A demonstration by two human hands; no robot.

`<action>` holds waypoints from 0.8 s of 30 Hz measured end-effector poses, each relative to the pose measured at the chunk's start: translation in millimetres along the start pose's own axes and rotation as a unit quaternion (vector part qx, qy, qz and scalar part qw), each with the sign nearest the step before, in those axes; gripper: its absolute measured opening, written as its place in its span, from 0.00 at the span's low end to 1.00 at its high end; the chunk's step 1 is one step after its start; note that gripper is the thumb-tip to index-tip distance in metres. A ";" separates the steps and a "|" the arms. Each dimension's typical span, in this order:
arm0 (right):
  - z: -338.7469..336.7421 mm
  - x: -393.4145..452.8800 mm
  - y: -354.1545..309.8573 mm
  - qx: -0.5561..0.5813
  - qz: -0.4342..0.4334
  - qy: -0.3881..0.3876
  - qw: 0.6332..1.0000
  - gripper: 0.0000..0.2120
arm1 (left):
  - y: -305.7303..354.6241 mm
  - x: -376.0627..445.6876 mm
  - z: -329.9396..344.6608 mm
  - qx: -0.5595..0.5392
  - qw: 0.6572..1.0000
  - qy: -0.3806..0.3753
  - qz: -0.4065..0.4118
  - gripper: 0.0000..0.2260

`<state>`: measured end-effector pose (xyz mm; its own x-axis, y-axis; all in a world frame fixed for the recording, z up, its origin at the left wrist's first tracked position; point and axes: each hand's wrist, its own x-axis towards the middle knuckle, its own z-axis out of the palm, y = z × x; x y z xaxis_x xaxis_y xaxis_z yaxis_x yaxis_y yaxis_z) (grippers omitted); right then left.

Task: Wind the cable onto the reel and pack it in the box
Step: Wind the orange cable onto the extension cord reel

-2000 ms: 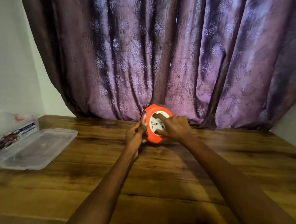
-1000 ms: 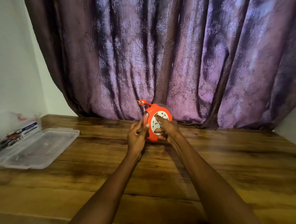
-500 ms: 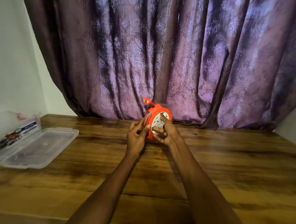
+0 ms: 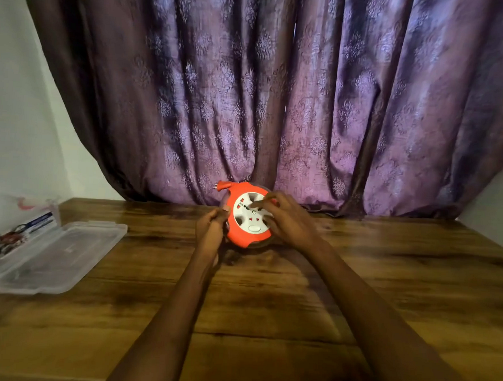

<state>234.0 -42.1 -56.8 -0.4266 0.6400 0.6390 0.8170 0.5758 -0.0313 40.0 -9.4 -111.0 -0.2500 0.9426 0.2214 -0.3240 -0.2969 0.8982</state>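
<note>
An orange cable reel (image 4: 243, 237) with a white socket face stands tilted on the wooden table (image 4: 266, 309), its face turned toward me. An orange plug (image 4: 221, 186) sticks out at the reel's upper left. My left hand (image 4: 211, 227) grips the reel's left rim. My right hand (image 4: 286, 219) rests on the right side, with fingers laid across the white face. The wound cable itself is hidden. The clear plastic box (image 4: 12, 234) lies open at the far left, its lid (image 4: 60, 255) flat on the table.
A purple patterned curtain (image 4: 279, 103) hangs close behind the reel along the table's back edge. White walls flank it. A printed label sits inside the clear box. Bare wood stretches between my arms and the front edge.
The reel has turned its white face more toward me and tilted back. My right hand slid from the front to the right side. The plug now shows at the upper left.
</note>
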 end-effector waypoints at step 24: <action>22.7 -4.5 15.0 0.327 0.217 0.136 0.910 0.17 | 0.1 -7.3 -12.0 -0.007 0.998 -0.057 -0.035 0.05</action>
<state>239.4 -24.7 -77.6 0.0651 0.7809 0.6213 0.4414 0.5359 -0.7197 30.8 -18.2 -117.1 -0.1216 0.9723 0.1998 -0.3496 -0.2303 0.9081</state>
